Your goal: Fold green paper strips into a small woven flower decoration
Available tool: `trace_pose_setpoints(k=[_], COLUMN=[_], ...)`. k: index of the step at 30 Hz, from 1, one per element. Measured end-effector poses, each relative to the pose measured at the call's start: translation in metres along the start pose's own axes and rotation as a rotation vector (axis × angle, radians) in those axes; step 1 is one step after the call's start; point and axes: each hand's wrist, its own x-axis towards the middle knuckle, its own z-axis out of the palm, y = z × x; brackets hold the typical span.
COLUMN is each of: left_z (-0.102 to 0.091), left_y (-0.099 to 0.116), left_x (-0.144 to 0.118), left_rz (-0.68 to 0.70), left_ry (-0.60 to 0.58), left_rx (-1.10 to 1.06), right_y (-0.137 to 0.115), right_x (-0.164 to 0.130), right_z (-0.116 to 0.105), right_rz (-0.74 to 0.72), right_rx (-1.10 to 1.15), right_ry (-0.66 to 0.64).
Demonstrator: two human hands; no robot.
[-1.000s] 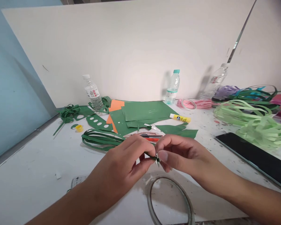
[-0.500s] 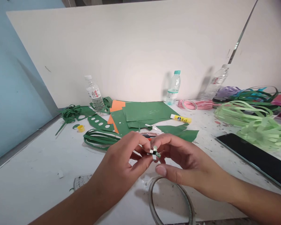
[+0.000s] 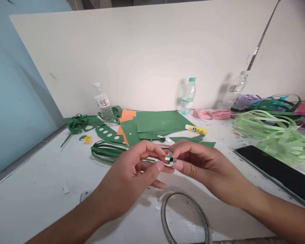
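My left hand (image 3: 132, 173) and my right hand (image 3: 200, 166) meet above the white table (image 3: 35, 183), fingertips pinching one small folded green paper piece (image 3: 170, 159) with white bits on it. The left thumb and forefinger grip its left side, the right thumb and forefinger its right side. A roll of clear tape (image 3: 185, 218) lies flat on the table just below the hands. Behind the hands lies a bundle of dark green paper strips (image 3: 106, 150).
Green and orange paper sheets (image 3: 155, 123), a yellow glue stick (image 3: 196, 129), three water bottles (image 3: 103, 102), pale green strips (image 3: 274, 130), a pink tape roll (image 3: 205, 114) and a black tablet (image 3: 277, 169) lie around. A white board stands behind.
Both hands have risen slightly and the small green piece has been turned between the fingertips; the right thumb has moved up from below to close on it.
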Motion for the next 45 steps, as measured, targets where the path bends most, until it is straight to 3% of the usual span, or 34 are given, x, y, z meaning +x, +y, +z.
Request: trace_pose_setpoints(k=[4, 9, 14, 25, 30, 37, 45], left_z=[-0.008, -0.009, -0.007, -0.005, -0.006, -0.004, -0.002], left_y=[0.007, 0.008, 0.001, -0.002, -0.003, -0.003, -0.006], left_x=[0.002, 0.003, 0.004, 0.006, 0.007, 0.004, 0.004], left_rz=[-0.037, -0.171, -0.204, -0.212, -0.177, -0.188, -0.161], left_ry=[-0.060, -0.180, -0.168, -0.173, -0.103, -0.025, -0.034], left_rx=[-0.057, -0.099, -0.164, -0.168, -0.125, -0.007, 0.077], right_y=[0.000, 0.001, 0.002, 0.003, 0.001, 0.001, 0.004], right_x=[0.002, 0.002, 0.002, 0.000, -0.002, -0.001, 0.001], right_z=[-0.006, -0.005, -0.004, -0.002, 0.003, 0.005, 0.007], right_rz=[0.002, -0.112, -0.222, -0.291, -0.082, 0.224, 0.271], right_rx=[-0.125, -0.288, -0.390, -0.413, -0.263, 0.069, 0.123], right_ry=[0.022, 0.005, -0.011, -0.014, 0.150, -0.006, -0.020])
